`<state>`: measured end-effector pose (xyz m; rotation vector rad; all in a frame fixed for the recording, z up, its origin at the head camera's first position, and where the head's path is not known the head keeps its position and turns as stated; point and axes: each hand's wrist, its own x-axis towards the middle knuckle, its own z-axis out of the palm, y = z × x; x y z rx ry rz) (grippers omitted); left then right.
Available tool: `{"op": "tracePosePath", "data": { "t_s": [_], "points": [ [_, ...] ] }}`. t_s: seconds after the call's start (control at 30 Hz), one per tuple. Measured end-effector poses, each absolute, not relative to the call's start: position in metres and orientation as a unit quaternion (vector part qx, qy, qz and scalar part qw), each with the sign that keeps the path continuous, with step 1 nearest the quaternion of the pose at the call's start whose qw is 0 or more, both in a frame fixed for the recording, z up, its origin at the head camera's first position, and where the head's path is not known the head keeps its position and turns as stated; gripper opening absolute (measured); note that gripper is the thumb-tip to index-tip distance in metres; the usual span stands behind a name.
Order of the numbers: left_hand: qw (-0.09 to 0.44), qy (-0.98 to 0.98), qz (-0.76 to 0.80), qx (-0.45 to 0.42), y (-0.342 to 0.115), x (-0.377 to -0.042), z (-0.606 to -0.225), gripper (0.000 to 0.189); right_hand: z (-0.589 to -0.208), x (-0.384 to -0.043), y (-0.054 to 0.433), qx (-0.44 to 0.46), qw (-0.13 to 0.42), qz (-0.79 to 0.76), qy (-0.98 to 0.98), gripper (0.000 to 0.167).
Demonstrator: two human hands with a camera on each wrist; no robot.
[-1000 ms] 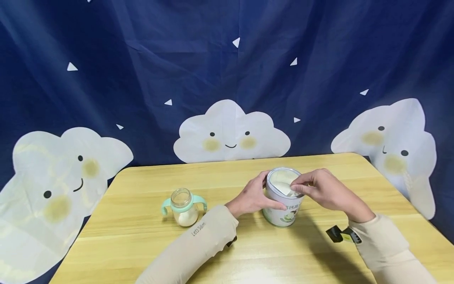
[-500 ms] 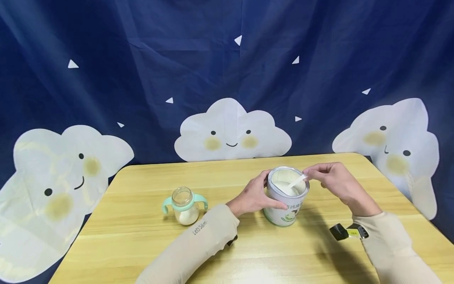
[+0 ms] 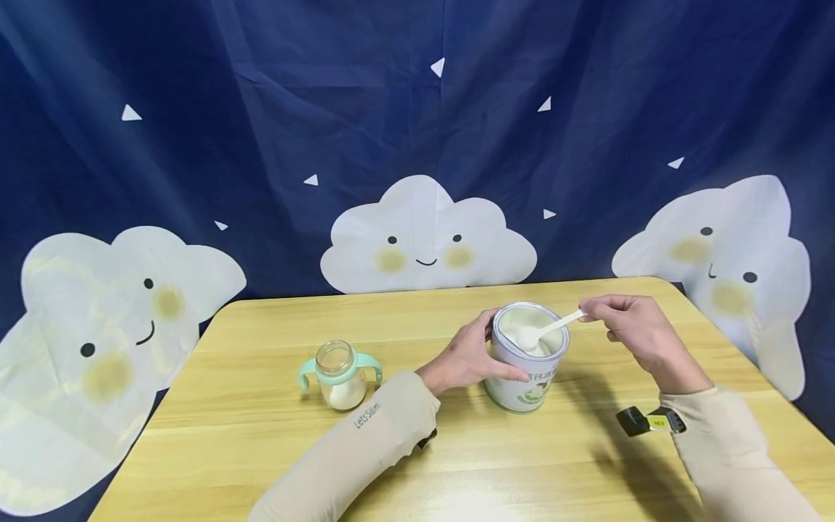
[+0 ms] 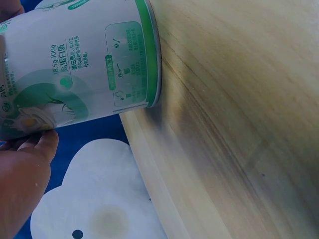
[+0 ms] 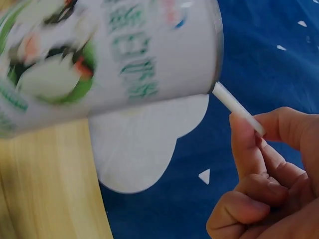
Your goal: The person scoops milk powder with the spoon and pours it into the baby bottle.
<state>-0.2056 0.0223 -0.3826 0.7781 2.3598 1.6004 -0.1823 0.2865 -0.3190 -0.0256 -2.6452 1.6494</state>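
On the right half of the table stands an open milk powder can (image 3: 522, 388), white with green print, pale powder inside. My left hand (image 3: 466, 360) grips its left side, thumb across the front and fingers behind. In the left wrist view the can (image 4: 84, 64) fills the upper left. My right hand (image 3: 636, 330) pinches the handle end of a white scoop (image 3: 564, 320) between thumb and forefinger. The scoop's bowl is inside the can's mouth, at powder height or just above; I cannot tell which. The right wrist view shows only the scoop's handle (image 5: 234, 104); the can hides its bowl.
To the left of the can stands a baby bottle (image 3: 342, 388) without a lid, with mint-green handles and pale contents at the bottom. The wooden table (image 3: 261, 449) ends at a dark blue curtain (image 3: 352, 109) printed with clouds.
My right hand has drawn back to the right and slightly up, bringing the scoop's handle and then its bowl into sight. My left hand keeps its grip on the can.
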Motion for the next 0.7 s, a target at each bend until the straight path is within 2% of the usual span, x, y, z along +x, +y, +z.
{"op": "tracePosePath", "data": {
  "t_s": [0.3,0.53,0.7],
  "points": [
    [0.095,0.794,0.542,0.259,0.0220,-0.2056,-0.3808,0.100,-0.3195,-0.1828,0.2879,0.001,0.018,0.546,-0.838,0.026],
    [0.092,0.795,0.537,0.265,0.0216,-0.2049,-0.3794,0.100,-0.3236,-0.1839,0.2870,-0.019,0.018,0.532,-0.846,0.015],
    [0.095,0.794,0.533,0.277,0.0207,-0.2048,-0.3784,0.101,-0.3236,-0.1846,0.2900,-0.013,0.018,0.551,-0.834,0.018]
  ]
}}
